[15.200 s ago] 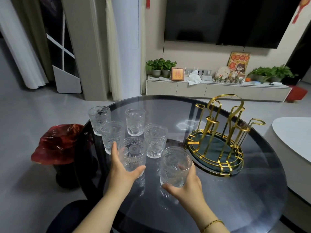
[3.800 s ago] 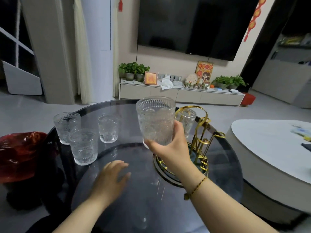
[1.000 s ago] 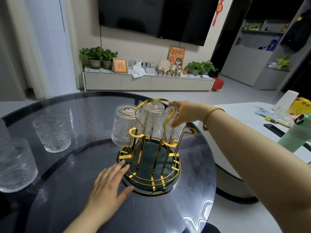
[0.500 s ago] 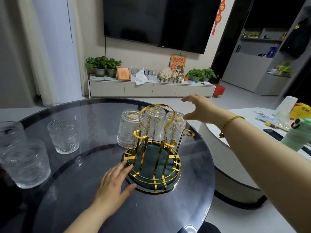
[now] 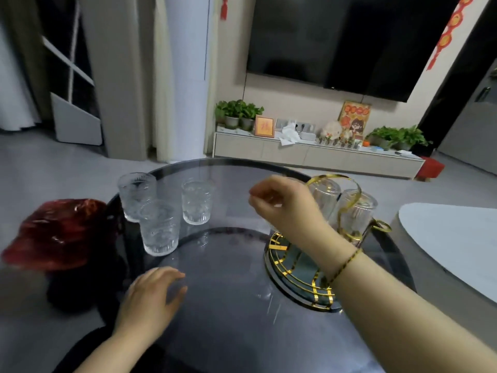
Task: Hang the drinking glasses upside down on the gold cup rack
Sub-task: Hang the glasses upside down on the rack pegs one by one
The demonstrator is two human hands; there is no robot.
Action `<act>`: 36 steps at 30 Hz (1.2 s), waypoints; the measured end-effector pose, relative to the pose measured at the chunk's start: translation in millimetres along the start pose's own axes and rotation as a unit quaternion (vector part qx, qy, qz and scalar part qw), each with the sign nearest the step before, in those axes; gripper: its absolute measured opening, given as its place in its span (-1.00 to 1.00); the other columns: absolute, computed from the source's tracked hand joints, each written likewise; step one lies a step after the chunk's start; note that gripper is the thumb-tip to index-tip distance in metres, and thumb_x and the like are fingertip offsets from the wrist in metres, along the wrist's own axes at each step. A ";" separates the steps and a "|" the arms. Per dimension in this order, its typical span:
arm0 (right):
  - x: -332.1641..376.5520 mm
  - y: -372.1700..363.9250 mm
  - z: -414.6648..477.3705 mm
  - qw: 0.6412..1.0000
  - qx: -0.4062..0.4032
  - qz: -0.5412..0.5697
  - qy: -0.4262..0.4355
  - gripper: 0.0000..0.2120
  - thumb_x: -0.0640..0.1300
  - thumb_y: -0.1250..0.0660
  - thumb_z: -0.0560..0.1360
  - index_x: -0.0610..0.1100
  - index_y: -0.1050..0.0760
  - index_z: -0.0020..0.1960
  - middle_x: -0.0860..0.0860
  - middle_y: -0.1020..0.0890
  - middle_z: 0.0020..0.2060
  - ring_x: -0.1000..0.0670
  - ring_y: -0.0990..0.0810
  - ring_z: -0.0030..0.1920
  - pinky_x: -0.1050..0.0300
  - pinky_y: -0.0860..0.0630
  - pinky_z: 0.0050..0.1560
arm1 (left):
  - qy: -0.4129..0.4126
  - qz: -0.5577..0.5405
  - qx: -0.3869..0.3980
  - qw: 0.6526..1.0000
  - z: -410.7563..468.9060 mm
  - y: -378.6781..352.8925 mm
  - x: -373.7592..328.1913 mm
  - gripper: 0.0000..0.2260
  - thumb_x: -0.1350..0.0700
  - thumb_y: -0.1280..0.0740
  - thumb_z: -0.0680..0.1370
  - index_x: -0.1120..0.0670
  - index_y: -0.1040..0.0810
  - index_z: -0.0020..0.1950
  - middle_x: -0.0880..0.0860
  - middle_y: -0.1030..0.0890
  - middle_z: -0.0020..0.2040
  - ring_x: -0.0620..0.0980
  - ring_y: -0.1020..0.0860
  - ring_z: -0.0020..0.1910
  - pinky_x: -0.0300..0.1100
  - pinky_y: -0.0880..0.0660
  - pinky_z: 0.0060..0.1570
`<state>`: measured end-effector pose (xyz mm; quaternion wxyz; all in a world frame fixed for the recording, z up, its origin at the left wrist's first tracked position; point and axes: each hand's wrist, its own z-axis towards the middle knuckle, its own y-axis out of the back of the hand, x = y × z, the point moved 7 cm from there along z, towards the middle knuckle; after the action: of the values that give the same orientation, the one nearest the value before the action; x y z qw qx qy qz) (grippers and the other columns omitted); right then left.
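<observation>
Head view: right hand (image 5: 282, 203) empty, fingers loosely curled, mid-frame over round dark glass surface (image 5: 231, 305); left hand (image 5: 150, 297) empty, flat, lower left. Three upright ribbed clear glasses (image 5: 159, 227) centre-left; inverted glasses (image 5: 355, 211) on gold wire cup rack (image 5: 304, 278), right. Risk: forearm knocking rack; slippery glass dropped while flipping.

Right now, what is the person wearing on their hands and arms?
Both forearms are bare, no sleeves or gloves visible. The right hand has a thin braided gold-and-dark cord bracelet at its wrist. The left hand shows no rings or jewellery.
</observation>
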<state>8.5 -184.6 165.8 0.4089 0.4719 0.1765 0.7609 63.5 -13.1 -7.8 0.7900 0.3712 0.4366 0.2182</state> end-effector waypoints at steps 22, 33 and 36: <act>-72.4 -257.7 17.3 0.952 0.086 0.178 -0.232 0.04 0.01 -0.48 0.19 0.05 0.20 0.39 -0.12 -0.34 0.32 -0.11 -0.28 0.32 0.04 -0.25 0.31 | 0.103 -0.035 -0.054 0.993 -13.6 13.6 62.3 -0.80 0.11 -0.28 0.31 0.17 -0.65 -0.23 0.15 -0.69 -0.10 0.13 -0.60 0.02 -0.21 -0.35 0.18; -68.7 -243.5 10.0 0.941 0.029 0.261 -0.212 -0.28 0.00 -0.47 0.16 0.11 -0.14 0.19 0.22 -0.44 0.01 0.19 -0.45 0.03 0.47 -0.37 -0.09 | 0.113 -0.034 -0.046 0.992 -14.9 14.1 61.3 -0.90 0.16 -0.38 0.41 0.17 -0.64 -0.17 0.13 -0.67 -0.02 0.11 -0.55 0.12 0.00 -0.35 0.19; -64.1 -216.3 2.1 0.941 0.023 0.273 -0.199 -0.25 -0.03 -0.47 0.17 0.06 -0.15 0.23 0.13 -0.46 0.08 0.19 -0.46 0.06 0.40 -0.41 -0.04 | 0.117 -0.029 -0.024 0.992 -15.5 11.9 62.1 -0.89 0.19 -0.36 0.44 0.18 -0.62 -0.09 0.11 -0.63 0.07 0.09 -0.49 0.20 0.00 -0.34 0.23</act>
<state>122.9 -104.9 -11.6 0.2008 0.6532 -0.0264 0.7296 82.6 42.1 -36.7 0.7481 0.3116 0.5312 0.2473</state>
